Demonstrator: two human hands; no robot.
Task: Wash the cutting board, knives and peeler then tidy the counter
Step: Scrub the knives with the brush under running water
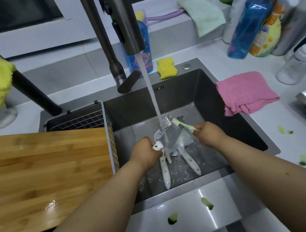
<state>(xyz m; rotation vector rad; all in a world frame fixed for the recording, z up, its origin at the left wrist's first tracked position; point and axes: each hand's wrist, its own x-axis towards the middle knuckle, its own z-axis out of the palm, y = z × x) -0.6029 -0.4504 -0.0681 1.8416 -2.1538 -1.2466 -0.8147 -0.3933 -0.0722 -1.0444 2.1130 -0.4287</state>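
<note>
Left hand (147,151) grips knife (176,141) handle under the stream; right hand (207,133) pinches peeler (183,124) across blade. Board (48,171) left of hands.

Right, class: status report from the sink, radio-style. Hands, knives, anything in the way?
Left hand grips knife under running water. Right hand holds green brush. Two knives lie in sink. Peel scraps on front edge.

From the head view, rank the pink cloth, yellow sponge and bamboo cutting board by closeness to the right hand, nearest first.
Measured from the right hand, which grips a pale green handled tool over the sink:
1. Pink cloth, on the counter just right of the sink.
2. Yellow sponge, on the sink's back rim.
3. Bamboo cutting board, across the sink's left side.
</note>
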